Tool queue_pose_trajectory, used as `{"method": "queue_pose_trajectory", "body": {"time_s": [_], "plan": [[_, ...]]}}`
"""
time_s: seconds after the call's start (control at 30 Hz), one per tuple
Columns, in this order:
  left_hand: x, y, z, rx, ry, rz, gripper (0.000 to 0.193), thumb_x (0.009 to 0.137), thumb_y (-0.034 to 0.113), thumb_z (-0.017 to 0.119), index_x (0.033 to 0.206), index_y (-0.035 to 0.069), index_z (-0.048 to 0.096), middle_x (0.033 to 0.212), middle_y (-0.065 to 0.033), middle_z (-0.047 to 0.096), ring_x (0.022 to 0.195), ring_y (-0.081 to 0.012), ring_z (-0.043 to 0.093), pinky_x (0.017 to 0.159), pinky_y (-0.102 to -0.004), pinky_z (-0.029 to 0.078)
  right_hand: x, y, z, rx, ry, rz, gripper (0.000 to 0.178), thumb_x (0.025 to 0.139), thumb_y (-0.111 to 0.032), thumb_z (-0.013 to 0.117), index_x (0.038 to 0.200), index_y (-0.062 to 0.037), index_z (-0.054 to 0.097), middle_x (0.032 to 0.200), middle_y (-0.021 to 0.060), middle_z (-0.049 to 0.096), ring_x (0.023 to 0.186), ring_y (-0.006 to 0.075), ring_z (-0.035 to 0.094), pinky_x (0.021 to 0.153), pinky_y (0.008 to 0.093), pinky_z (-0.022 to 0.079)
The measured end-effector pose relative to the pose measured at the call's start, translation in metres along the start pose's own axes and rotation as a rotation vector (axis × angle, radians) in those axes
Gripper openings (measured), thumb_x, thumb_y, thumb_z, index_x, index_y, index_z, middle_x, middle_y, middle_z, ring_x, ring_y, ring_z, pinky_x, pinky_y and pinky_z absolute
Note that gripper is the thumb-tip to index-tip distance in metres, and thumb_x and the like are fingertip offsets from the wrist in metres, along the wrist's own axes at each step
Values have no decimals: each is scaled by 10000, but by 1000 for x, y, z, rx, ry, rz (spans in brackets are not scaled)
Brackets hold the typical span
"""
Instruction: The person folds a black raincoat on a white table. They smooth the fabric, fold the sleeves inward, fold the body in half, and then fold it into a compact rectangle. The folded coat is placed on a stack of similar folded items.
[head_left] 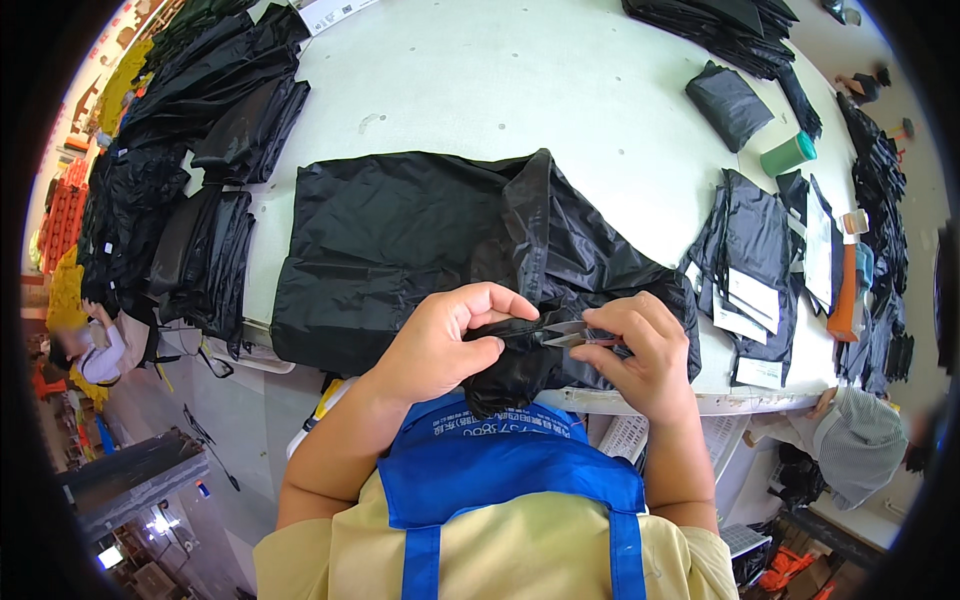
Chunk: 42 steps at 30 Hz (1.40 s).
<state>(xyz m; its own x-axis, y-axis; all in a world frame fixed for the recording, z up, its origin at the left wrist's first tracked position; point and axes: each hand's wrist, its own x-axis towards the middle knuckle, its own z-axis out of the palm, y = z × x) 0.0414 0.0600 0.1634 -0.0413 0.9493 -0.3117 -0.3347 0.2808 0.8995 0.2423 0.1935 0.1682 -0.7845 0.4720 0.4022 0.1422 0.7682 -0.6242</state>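
Note:
A black garment of thin, shiny fabric (pixel 390 215) lies spread over the near part of the white table, bunched up at its right half. My left hand (pixel 440 335) pinches a fold of this fabric between thumb and fingers near the table's front edge. Closed around a small pair of thread snips (pixel 566 334), my right hand (pixel 640 350) holds the blades pointing left, parted, close to the pinched fold. Whether the blades touch the cloth or a thread there, I cannot make out.
Folded black garments (pixel 225 240) pile up along the left edge. At the right lie more black pieces with white paper slips (pixel 750 300), a green cylinder (pixel 788 154), a folded black bundle (pixel 728 105) and an orange object (pixel 847 295). Other people stand at both sides.

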Motion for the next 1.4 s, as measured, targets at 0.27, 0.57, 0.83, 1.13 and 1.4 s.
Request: {"method": "queue_pose_trajectory", "body": {"time_s": [0.27,0.57,0.83,1.13,1.4], "plan": [[-1,3,5,45,51,23,365,806,-119,490,1149,-27,570,1036,-66,658,946,-64,591,830,-214,459,-1,2,-1,73,42,46,315,646,-154,819,891,-36,661,798,76,643,663,233,587,591,325,468],[1,4,14,92,19,6,371,820,-131,485,1172,-35,549,1074,-75,639,1001,-91,596,885,-240,464,6,0,9,49,67,-87,294,636,-138,823,869,-42,671,789,67,656,685,227,615,614,321,485],[5,1,6,-18,-9,14,361,823,-121,491,1171,-39,537,1076,-78,634,995,-86,591,880,-235,459,-8,56,31,565,127,192,282,673,-128,834,876,1,687,811,74,677,702,127,610,599,240,469],[8,3,5,100,27,12,360,819,-122,485,1165,-39,537,1108,-86,625,1028,-95,581,901,-243,449,9,27,15,235,11,27,335,617,-144,849,888,-32,687,785,70,666,667,192,607,560,280,476],[12,2,3,65,22,26,365,816,-120,498,1167,-33,543,1098,-81,627,1031,-97,582,904,-241,448,11,34,28,197,96,-120,288,609,-143,845,825,-49,679,762,55,662,662,212,612,585,307,480]]}}
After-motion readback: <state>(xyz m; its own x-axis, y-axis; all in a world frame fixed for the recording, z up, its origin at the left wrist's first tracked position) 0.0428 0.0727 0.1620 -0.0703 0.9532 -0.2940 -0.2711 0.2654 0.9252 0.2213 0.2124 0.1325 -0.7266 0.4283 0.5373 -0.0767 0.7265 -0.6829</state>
